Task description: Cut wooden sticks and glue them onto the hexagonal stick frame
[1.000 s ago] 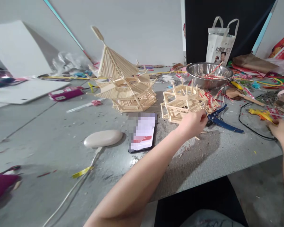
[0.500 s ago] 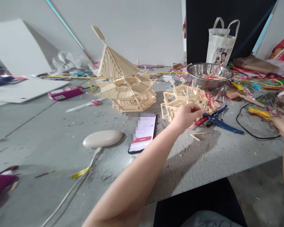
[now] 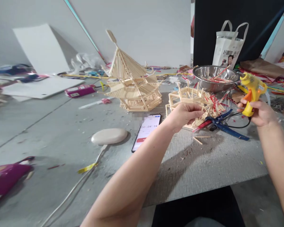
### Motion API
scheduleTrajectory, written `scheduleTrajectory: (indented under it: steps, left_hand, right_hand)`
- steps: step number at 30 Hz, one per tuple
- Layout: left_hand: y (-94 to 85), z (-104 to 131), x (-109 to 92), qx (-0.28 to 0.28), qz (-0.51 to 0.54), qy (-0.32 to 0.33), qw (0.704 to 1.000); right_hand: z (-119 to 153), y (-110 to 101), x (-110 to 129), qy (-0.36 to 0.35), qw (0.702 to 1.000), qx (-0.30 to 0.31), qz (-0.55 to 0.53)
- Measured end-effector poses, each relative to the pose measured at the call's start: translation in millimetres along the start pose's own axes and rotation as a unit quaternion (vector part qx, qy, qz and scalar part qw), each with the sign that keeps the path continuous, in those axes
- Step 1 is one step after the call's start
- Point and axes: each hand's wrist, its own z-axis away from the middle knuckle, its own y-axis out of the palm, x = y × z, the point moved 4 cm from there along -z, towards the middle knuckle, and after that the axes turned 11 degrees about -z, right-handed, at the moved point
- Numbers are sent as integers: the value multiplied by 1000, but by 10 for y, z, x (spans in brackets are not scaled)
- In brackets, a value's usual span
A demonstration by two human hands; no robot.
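Observation:
My right hand is wrapped round the handle of a yellow glue gun, raised above the table with its nozzle pointing left. My left hand has its fingertips pinched together in front of a low frame of thin wooden sticks; what they hold, if anything, I cannot make out. The hand covers part of that frame. Just right of its fingers lies a blue-handled cutting tool, beside a pile of red-marked sticks. Two loose sticks rest on the table below.
A tiered stick pagoda stands left of the frame. Nearer me are a phone and a white oval device with a cable. A steel bowl and a paper bag stand behind, amid scraps.
My right hand has lifted the yellow glue gun off the table and brought it left and up. My left hand stays pinched by the stick frame. The view has turned slightly left.

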Motion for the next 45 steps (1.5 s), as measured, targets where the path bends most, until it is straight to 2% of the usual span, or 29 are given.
scheduleTrajectory:
  steps: [4,7,10,16,20,26,32,40,45]
  left_hand:
    - [23,-2,53,25,-3,-10,1000]
    - [37,10,56,41,-3,-15,999]
    - [23,24,39,46,-12,-26,999]
    - [-2,28,7,53,-97,-10,994]
    - [-14,30,-11,31,-150,7,988]
    - [-36,22,-2,13,-163,10,986]
    - [-41,19,-16,-1,-174,-15,985]
    - [-41,25,-46,-14,-157,16,987]
    - [-42,27,-51,-13,-157,14,987]
  right_hand:
    - [97,234,-226,36,994,98,38]
    - [160,222,-389,39,988,129,73]
    - [175,167,-487,38,988,139,64]
    - [217,169,-461,27,988,141,56]
    - [241,189,-446,29,989,125,79]
    - [255,229,-483,27,987,121,107]
    - [261,228,-484,14,987,120,104]
    - [258,229,-501,24,986,127,109]
    - [264,242,-502,34,984,130,119]
